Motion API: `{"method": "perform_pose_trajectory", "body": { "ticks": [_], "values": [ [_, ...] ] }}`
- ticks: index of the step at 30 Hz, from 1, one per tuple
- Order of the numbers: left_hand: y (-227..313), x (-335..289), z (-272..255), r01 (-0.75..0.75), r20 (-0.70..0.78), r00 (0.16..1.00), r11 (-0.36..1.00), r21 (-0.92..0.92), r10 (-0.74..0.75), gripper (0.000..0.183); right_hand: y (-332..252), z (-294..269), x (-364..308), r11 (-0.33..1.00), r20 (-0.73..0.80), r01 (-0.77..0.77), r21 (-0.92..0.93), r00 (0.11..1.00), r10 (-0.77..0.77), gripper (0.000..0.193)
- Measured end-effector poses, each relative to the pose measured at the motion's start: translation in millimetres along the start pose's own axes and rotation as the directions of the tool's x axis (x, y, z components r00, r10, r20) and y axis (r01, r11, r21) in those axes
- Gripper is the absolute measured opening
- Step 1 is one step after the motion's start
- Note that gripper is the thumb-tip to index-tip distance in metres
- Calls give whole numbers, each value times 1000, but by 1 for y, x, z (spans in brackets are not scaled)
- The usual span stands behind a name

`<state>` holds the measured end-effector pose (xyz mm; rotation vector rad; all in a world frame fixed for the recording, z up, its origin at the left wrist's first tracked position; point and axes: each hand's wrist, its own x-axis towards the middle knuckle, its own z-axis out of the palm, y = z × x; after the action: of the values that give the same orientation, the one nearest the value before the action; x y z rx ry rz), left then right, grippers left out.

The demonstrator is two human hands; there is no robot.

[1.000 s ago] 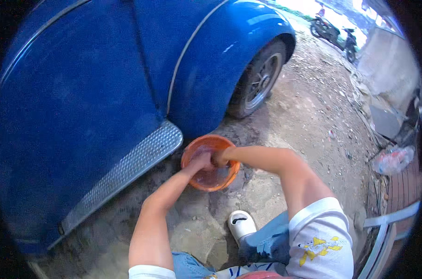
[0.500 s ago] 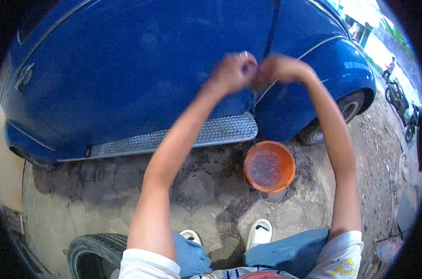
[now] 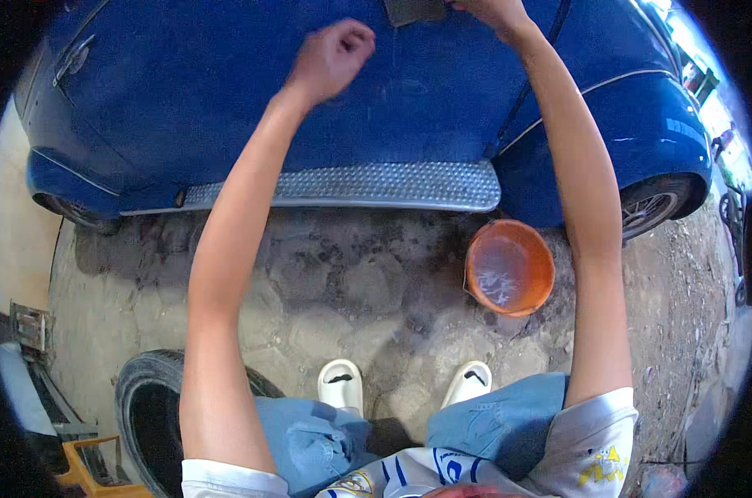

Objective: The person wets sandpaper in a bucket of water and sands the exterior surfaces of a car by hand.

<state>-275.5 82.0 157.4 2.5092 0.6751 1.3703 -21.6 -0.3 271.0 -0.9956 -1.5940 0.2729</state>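
Note:
My left hand (image 3: 334,58) is raised in front of the blue car door (image 3: 251,116), fingers curled in a loose fist with nothing visible in them. At the top edge, my right hand (image 3: 494,13) is partly cut off by the frame. Its fingers pinch the side of a flat grey-brown piece (image 3: 415,10) lying against the blue paint; whether it is cloth, sponge or sandpaper I cannot make out. Below the car's side stands an orange bucket (image 3: 544,278) holding cloudy water with some foam.
A ridged metal running board (image 3: 376,187) runs along the car's lower side. The front wheel (image 3: 654,203) is at right. A loose tire (image 3: 139,390) lies by my left leg, near a yellow-orange frame (image 3: 85,469). The stained ground (image 3: 334,282) is rough.
My hands were together, blurred, low by the door's front seam. They have parted and moved up, the right one now at the grey-brown piece. The view has shifted, and the bucket sits farther right.

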Motion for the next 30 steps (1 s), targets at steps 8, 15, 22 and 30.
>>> {"method": "perform_pose_trajectory", "body": {
  "ticks": [8,15,22,30],
  "values": [
    [-31,-99,63,247,818,299,868,431,-491,72,42,9,-57,914,296,13,-406,948,118,15],
    [-22,-47,41,187,554,824,980,-65,-120,39,43,8,-47,919,202,229,-322,965,-169,9],
    [36,11,17,-153,-133,978,985,80,163,33,21,11,-28,873,-36,320,-367,933,-357,10],
    [11,-49,82,-340,135,934,711,615,330,71,87,20,-75,716,267,480,-507,877,-398,15]
  ]
}}
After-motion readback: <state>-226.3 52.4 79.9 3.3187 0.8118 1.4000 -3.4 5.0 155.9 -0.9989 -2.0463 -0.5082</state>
